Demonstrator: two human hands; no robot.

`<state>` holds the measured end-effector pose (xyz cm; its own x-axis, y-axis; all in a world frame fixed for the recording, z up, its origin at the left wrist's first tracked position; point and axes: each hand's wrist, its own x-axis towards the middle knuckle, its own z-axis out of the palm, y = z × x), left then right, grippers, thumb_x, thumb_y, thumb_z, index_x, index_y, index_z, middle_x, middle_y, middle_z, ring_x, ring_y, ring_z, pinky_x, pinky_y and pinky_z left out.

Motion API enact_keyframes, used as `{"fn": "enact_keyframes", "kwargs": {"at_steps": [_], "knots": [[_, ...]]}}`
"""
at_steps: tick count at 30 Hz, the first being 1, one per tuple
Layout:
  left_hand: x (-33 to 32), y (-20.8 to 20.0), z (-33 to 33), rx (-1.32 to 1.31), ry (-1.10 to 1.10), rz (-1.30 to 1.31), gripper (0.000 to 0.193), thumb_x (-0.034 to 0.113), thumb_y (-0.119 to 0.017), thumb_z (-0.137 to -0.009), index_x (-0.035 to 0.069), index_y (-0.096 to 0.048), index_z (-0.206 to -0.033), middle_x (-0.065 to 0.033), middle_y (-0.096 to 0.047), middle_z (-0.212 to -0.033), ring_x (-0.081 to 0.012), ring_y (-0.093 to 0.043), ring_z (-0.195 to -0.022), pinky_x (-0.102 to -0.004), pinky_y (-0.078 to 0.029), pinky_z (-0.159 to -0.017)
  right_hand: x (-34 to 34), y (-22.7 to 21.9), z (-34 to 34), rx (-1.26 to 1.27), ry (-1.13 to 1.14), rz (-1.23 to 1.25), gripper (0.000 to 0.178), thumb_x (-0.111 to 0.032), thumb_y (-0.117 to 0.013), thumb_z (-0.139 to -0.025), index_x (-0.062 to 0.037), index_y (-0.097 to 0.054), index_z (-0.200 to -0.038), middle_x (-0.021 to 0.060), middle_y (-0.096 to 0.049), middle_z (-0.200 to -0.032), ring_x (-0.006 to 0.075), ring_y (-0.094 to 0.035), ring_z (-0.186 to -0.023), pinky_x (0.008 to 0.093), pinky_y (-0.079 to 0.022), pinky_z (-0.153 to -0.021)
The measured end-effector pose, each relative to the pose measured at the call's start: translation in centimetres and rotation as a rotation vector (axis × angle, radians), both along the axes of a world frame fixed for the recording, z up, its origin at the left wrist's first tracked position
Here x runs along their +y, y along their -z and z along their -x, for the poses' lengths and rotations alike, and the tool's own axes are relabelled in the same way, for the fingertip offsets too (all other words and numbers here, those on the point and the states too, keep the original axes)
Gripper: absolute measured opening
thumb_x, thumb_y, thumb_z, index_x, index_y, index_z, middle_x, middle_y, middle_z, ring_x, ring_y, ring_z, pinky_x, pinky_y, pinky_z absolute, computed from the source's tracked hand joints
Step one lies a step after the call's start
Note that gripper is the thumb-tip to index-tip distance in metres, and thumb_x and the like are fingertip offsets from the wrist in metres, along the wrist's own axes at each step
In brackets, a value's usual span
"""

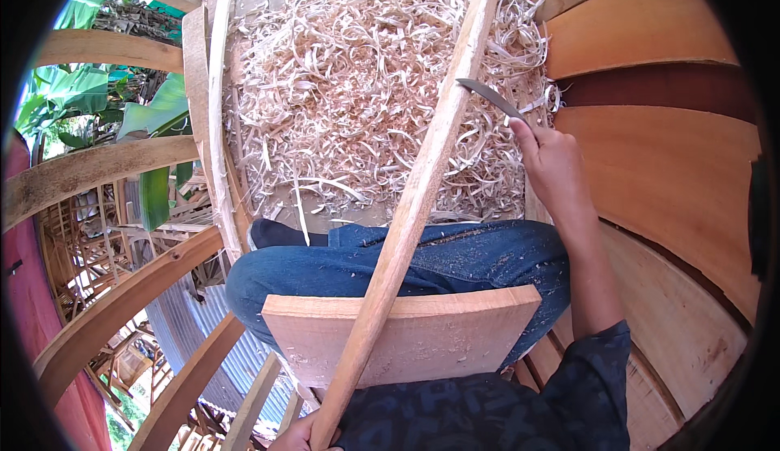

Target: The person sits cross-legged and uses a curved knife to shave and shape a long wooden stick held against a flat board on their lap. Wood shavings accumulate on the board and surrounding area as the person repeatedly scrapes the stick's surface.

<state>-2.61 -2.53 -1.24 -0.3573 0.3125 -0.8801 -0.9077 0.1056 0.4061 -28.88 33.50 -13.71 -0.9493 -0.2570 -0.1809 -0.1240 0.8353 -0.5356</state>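
Observation:
A long, squared wooden pole [406,215] slants from my lap up to the far edge of the view. At its near end my left hand [299,435] is closed around it, partly cut off by the lower edge. My right hand [556,166] is closed on a knife [491,95], whose handle is mostly hidden in the fist. The curved blade points left, its tip at the pole's right side. Under the pole, a thick wooden board [406,333] rests across my lap, over crossed legs in blue jeans [504,252].
Curled wood shavings [349,85] cover the floor ahead. A thin pale strip [218,118] leans along the left side. Wooden rails [122,305] bound the left, with leaves [158,110] and corrugated metal sheet [219,345] beyond. Broad wooden planks [658,142] form the right side.

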Motion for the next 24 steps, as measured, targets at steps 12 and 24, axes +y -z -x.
{"fn": "enact_keyframes", "kwargs": {"at_steps": [12, 24], "knots": [[-0.7, 0.4, 1.3, -0.157, 0.046, -0.02, 0.063, 0.031, -0.078, -0.07, -0.001, -0.046, -0.114, 0.0027, -0.044, -0.073, -0.0076, -0.04, -0.062, -0.0226, -0.034, -0.054, -3.1, 0.9, 0.2, 0.016, 0.022, 0.018, 0.054, -0.05, -0.053, -0.088, -0.0042, -0.059, -0.06, 0.0141, -0.056, -0.05, 0.0291, -0.059, -0.047, 0.0381, -0.047, -0.045], [-1.0, 1.3, 0.2, -0.173, -0.043, -0.047, 0.07, 0.029, -0.079, -0.07, 0.001, -0.043, -0.124, 0.0018, -0.047, -0.083, -0.0092, -0.045, -0.072, -0.023, -0.038, -0.064, -5.5, -0.5, -1.9, 0.107, -0.133, -0.014, 0.055, -0.053, -0.053, -0.086, -0.0061, -0.059, -0.059, 0.0125, -0.055, -0.049, 0.0276, -0.057, -0.042, 0.0362, -0.046, -0.041]]}}
